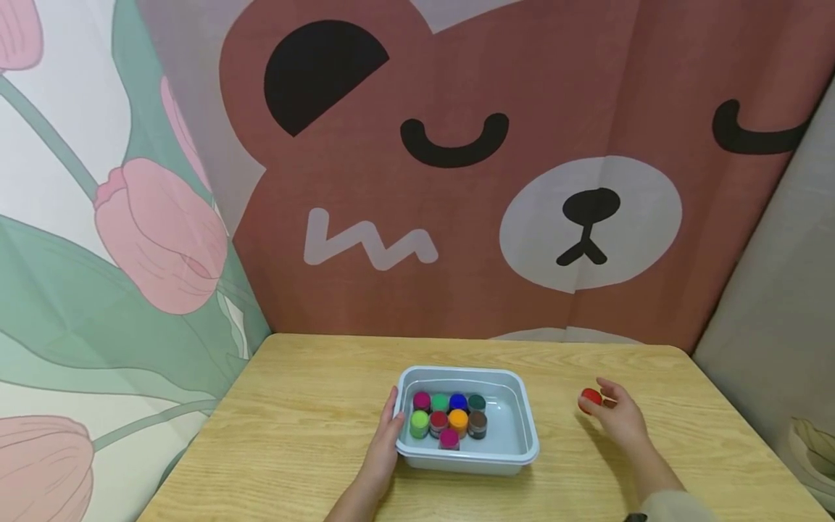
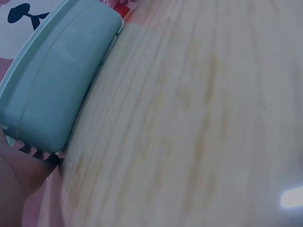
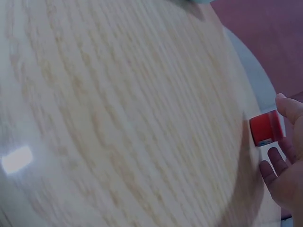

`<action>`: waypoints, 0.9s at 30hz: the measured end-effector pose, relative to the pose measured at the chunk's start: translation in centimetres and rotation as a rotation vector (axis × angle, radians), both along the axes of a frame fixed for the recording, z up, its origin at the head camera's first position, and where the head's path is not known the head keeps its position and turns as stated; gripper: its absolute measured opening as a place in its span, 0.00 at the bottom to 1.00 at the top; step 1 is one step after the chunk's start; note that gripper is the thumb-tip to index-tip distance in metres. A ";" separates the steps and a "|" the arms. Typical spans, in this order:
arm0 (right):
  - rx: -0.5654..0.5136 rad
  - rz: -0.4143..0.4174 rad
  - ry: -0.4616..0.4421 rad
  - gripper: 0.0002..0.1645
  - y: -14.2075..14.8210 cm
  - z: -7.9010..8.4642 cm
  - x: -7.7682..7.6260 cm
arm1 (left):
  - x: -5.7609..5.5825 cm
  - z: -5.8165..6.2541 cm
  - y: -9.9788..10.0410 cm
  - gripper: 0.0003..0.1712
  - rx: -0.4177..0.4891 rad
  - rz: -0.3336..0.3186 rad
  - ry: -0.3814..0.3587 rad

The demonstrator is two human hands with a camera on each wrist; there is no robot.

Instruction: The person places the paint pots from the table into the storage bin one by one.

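Note:
My left hand (image 1: 381, 453) holds the left side of a pale blue plastic basin (image 1: 472, 459), thumb at the rim and fingers along the outer wall. Inside, small lidded paint jars stand grouped toward the left, among them a lime one (image 1: 420, 424), an orange one (image 1: 459, 421), a brown one (image 1: 478, 424) and a magenta one (image 1: 449, 438) in front. Right of the basin, my right hand (image 1: 622, 417) pinches a red paint jar (image 3: 264, 128) between thumb and fingers, at or just above the tabletop. The remaining fingers spread loosely beside it.
The wooden table (image 1: 293, 406) reaches back to a curtain (image 1: 470, 239) printed with a bear's face. A tulip-patterned curtain (image 1: 163, 239) hangs at the left. Off the table's right edge is a pale, partly seen object (image 1: 809, 457).

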State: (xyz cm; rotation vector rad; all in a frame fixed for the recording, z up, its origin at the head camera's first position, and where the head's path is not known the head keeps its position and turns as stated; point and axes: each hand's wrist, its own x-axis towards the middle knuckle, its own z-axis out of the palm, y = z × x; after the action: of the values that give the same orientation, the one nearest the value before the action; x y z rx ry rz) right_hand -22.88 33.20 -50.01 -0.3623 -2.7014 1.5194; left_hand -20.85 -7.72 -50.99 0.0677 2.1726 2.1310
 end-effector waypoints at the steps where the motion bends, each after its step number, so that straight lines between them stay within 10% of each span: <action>1: 0.004 0.001 -0.001 0.48 0.0 -0.2 0.0 | 0.0 0.0 0.0 0.35 -0.003 0.000 -0.001; 27: 0.003 -0.096 0.009 0.43 -0.4 -0.9 -0.5 | 0.1 0.1 0.0 0.35 -0.001 -0.013 0.018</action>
State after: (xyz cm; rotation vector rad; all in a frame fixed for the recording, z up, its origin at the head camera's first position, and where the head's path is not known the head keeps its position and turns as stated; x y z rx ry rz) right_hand -23.38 32.81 -50.87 -0.4767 -2.6376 1.4878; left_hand -20.72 -7.76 -50.89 0.1012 2.1767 2.1307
